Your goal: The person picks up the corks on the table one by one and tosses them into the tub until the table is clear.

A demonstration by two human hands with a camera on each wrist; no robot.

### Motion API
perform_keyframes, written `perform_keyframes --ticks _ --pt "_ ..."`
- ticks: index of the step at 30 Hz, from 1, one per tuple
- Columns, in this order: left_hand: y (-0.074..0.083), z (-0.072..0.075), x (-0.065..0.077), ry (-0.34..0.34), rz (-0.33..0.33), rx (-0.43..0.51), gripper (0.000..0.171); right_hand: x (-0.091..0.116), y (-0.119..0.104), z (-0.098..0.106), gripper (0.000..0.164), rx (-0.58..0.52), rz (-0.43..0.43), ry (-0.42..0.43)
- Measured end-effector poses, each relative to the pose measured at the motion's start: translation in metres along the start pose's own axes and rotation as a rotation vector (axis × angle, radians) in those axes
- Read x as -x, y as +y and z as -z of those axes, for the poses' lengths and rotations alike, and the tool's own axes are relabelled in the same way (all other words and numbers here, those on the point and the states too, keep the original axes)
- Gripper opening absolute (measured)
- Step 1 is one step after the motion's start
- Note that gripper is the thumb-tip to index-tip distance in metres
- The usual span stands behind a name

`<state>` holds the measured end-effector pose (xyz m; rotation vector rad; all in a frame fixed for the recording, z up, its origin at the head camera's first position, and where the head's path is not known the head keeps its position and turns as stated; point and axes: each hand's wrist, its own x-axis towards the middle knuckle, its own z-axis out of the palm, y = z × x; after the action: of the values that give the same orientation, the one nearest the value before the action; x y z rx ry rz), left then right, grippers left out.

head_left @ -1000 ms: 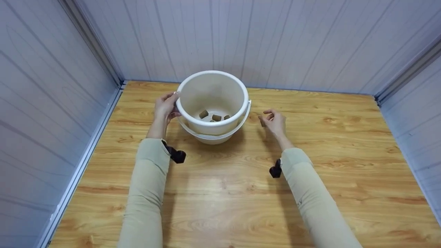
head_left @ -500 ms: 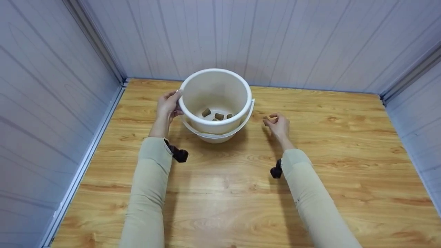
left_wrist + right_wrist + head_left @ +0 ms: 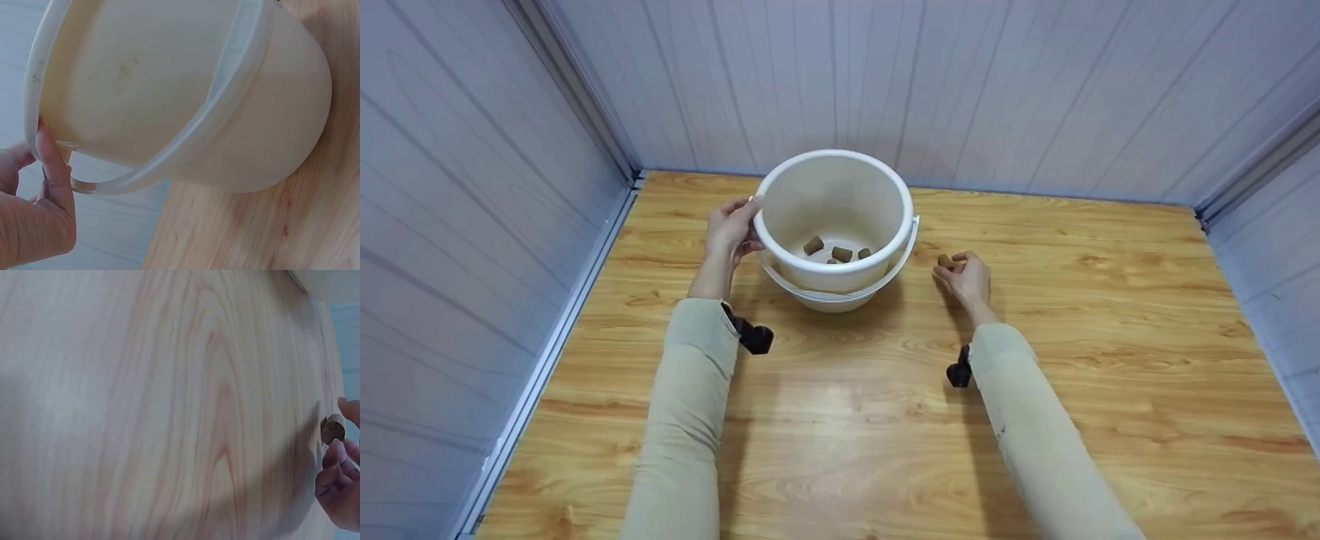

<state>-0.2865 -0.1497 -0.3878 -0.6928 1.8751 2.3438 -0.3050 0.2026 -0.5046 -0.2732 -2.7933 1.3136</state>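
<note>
A white bucket [image 3: 832,281] stands on the wood-patterned floor by the back wall, its handle hanging down in front. My left hand [image 3: 729,232] grips the rim at its left side, seen close up in the left wrist view with fingers curled at the edge [image 3: 35,101]. Several small brown corks [image 3: 842,254] lie on the bucket's bottom. To the bucket's right, my right hand [image 3: 967,279] holds a brown cork [image 3: 333,430] at its fingertips, low over the floor. The thumb and fingers bend around it, and its round end faces the wrist camera.
Pale panelled walls [image 3: 877,82] enclose the floor [image 3: 847,420] at the back, left and right. The back wall stands close behind the bucket. Black wrist devices [image 3: 755,337] protrude inward from both sleeves.
The view has shifted slightly, carrying the bucket rightward in the picture. My right hand has drawn a little nearer, and the cork at its fingertips has tilted. The left hand stays on the rim.
</note>
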Motion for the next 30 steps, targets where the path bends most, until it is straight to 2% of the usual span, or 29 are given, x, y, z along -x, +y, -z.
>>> perform_keyframes --ticks 6,11,18,25,30 --pt "0.0007 -0.0013 0.0007 0.003 0.0 -0.025 0.04 -0.0003 0.0016 0.0018 0.042 0.011 -0.046 -0.055" --pt "0.0016 -0.0019 0.0001 -0.001 -0.001 -0.009 0.038 -0.0001 0.002 0.0038 0.043 0.012 -0.063 -0.093" --pt "0.0024 -0.0052 -0.0005 0.002 0.002 0.002 0.035 -0.0016 0.004 0.0061 0.038 0.042 -0.055 -0.07" --pt "0.0006 -0.0034 -0.0009 0.0 -0.001 0.002 0.041 -0.0011 0.0059 0.005 0.031 0.078 -0.029 -0.048" --pt "0.0006 -0.0016 -0.0005 0.02 0.012 -0.007 0.038 -0.0005 0.0058 0.0029 0.03 0.08 -0.027 -0.048"
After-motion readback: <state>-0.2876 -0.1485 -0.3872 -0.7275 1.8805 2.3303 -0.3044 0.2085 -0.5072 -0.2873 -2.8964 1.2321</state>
